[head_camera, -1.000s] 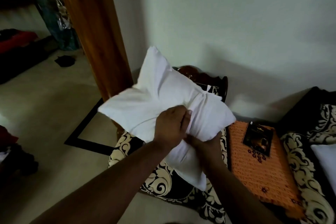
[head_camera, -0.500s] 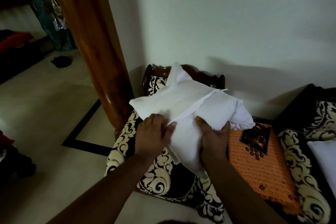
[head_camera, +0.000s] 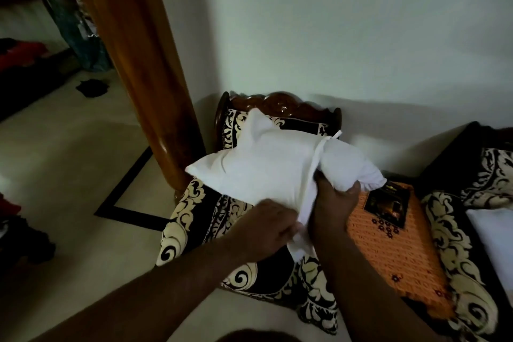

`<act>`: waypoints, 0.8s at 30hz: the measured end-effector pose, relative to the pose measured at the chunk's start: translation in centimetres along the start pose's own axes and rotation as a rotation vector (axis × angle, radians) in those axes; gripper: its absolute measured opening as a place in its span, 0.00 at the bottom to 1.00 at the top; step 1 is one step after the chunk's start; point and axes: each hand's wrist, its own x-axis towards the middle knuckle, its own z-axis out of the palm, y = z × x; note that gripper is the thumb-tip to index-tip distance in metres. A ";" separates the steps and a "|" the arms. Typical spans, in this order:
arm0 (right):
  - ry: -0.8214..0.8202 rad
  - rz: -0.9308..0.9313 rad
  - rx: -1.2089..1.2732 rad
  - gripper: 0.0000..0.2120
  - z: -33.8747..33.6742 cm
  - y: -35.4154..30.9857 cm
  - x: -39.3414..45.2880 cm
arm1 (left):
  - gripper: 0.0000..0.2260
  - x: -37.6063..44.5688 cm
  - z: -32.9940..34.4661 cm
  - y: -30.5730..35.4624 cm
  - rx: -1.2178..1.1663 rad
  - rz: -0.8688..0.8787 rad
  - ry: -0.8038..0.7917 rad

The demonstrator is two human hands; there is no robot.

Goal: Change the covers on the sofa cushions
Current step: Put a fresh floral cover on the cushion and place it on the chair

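A white cushion [head_camera: 266,164] in a white cover hangs over the black and cream patterned chair seat [head_camera: 191,208]. My left hand [head_camera: 266,228] grips the loose open edge of the white cover at the cushion's near side. My right hand [head_camera: 334,203] holds the cushion's right half from below, fingers curled up around it. An orange patterned cushion cover [head_camera: 394,244] lies flat to the right of my hands.
A carved wooden chair back [head_camera: 280,103] stands against the wall. A wooden door frame [head_camera: 138,50] rises at the left, and a person [head_camera: 69,14] stands in the room beyond it. Another white cushion [head_camera: 494,236] lies on the patterned sofa at the right.
The cushion has come down from chest height to just above the chair seat. My left hand has slid from the cushion's top to the cover's near edge.
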 end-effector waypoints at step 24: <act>-0.552 0.121 -0.379 0.52 -5.0 -1.9 3.1 | 0.19 4.7 -2.7 -3.7 -0.196 -0.339 0.133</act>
